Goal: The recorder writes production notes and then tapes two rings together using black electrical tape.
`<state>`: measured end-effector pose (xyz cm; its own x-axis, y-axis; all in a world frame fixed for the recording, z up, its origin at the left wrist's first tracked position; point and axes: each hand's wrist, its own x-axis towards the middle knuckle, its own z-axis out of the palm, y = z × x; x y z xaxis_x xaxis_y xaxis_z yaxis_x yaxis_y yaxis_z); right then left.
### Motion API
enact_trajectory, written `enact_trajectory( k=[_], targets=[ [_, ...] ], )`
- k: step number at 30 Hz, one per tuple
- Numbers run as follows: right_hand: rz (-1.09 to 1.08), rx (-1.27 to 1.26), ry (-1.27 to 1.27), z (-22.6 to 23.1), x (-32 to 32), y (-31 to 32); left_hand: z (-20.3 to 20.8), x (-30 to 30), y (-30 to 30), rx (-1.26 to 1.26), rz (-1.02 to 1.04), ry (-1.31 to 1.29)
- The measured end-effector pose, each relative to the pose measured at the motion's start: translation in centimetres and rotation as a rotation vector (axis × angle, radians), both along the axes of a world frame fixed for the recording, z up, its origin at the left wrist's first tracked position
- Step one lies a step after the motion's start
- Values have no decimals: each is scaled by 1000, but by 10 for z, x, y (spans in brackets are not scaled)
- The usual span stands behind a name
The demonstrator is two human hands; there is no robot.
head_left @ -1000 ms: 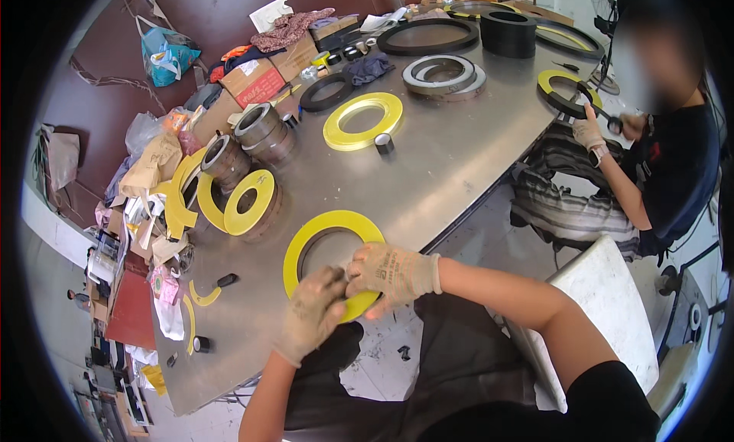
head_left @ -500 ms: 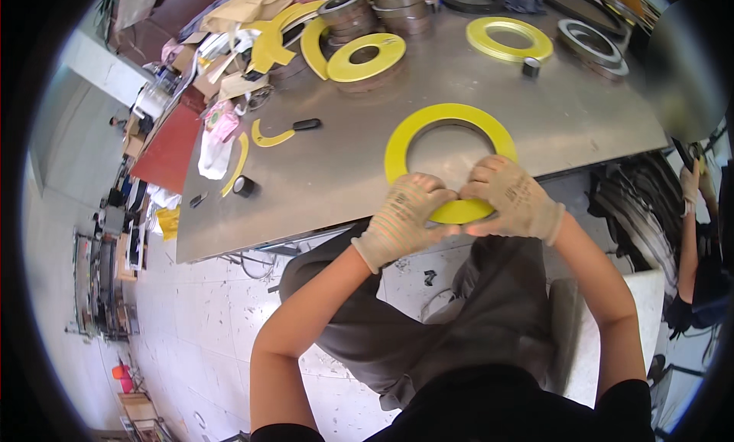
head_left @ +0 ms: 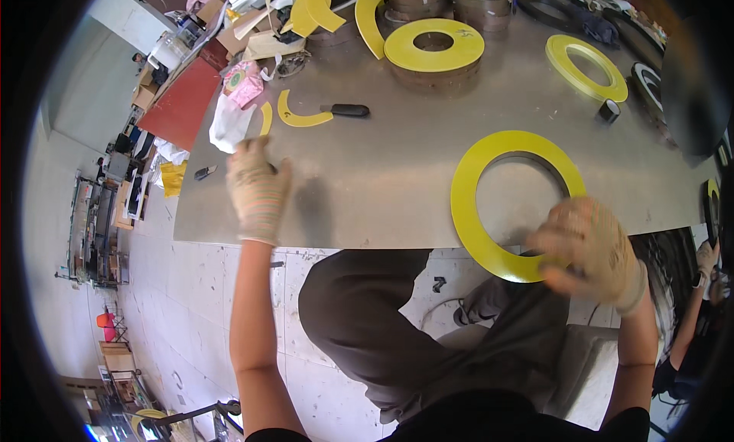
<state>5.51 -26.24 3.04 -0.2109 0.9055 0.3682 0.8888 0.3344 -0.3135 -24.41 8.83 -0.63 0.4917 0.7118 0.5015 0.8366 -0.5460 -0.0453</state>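
A large flat yellow ring (head_left: 475, 212), with a darker inner rim, lies at the front of the metal table, its near part sticking out past the edge. My right hand (head_left: 592, 251), gloved and blurred, grips its near right side, fingers over the band and thumb low down. Far to the left, my gloved left hand (head_left: 258, 190) is over the spot of a small black cylinder, thumb and fingers closed around it. Only a dark bit of the cylinder (head_left: 272, 168) shows between them. Beyond that hand are a curved yellow strip (head_left: 266, 118) and a white plastic bag (head_left: 229, 125).
A black-handled tool (head_left: 350, 111) touches a curved yellow piece (head_left: 302, 119). A small knife (head_left: 205, 172) lies at the left edge. Farther back are a yellow disc (head_left: 405, 48) on a stack, yellow rings (head_left: 566, 60) and another black cylinder (head_left: 608, 111). A co-worker's gloved hand (head_left: 706, 258) shows at far right.
My left hand has let go of the ring and moved far left to the black cylinder. My right hand stays at the ring, now on its right side. The view has shifted.
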Motion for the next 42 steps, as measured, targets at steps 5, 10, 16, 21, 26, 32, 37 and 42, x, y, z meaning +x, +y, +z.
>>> enact_trajectory(
  k=[5, 10, 16, 21, 26, 32, 37, 42],
  targets=[
    [443, 185, 352, 62, -57, -12, -45, -69, 73, -379, 8, -278],
    [975, -143, 1149, 13, -34, -55, -19, -43, 3, -718, -130, -690],
    [-140, -100, 949, -19, -126, -43, 27, 32, -254, -1313, -697, -1060],
    [-276, -41, 807, -69, -121, -79, 9, 55, -314, -1613, -573, -1054],
    [-628, 171, 737, -66, -50, -123, -6, 77, -253, -575, -835, -321],
    [-242, 63, 82, -69, 11, -62, -11, 120, -201, -599, -1175, 240],
    [-232, -147, 221, -74, 13, -58, -10, 118, -203, -526, -1216, 248],
    [-95, 73, 191, -93, 6, -57, -19, 101, -204, -490, -1260, 222]
  ],
)
